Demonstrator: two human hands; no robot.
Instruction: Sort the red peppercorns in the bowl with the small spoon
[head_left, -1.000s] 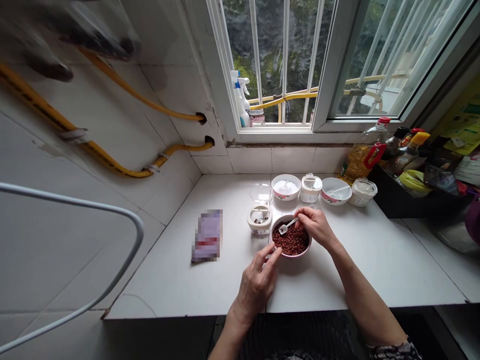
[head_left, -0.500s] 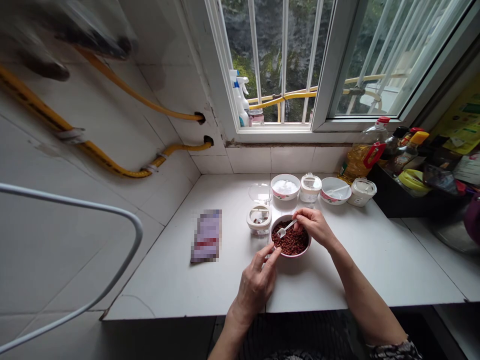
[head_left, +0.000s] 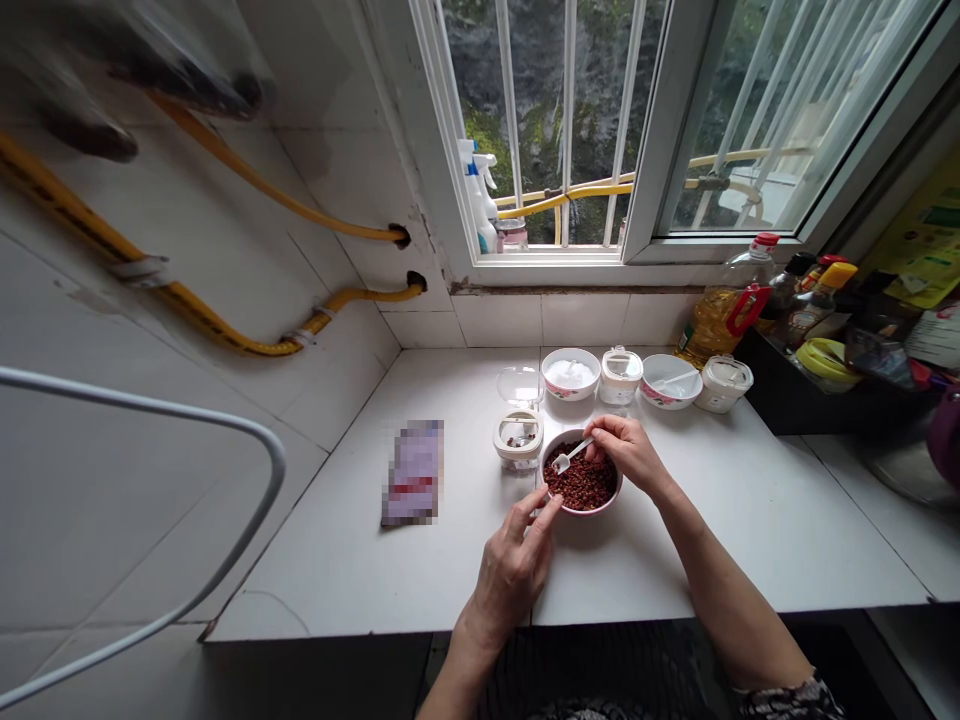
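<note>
A round bowl (head_left: 583,512) full of small reddish-brown grains stands on the white counter. My right hand (head_left: 624,452) pinches the handle of a small white spoon (head_left: 562,462), whose scoop end is over the grains at the bowl's left side. With thumb and fingertips, my left hand (head_left: 519,552) grips the bowl's front-left rim. Just left of the bowl is a clear jar (head_left: 517,452) with a cream rim, its transparent lid (head_left: 519,384) flipped up and a few dark grains inside.
Behind stand a bowl of white powder (head_left: 570,376), a lidded jar (head_left: 621,376), a bowl with a white spoon (head_left: 671,384) and another jar (head_left: 724,384). A purple packet (head_left: 414,472) lies left. An oil bottle (head_left: 726,310) and a dark box (head_left: 780,390) of bottles are right.
The small spoon's scoop end has shifted very slightly left over the grains. Both hands stay in nearly the same place.
</note>
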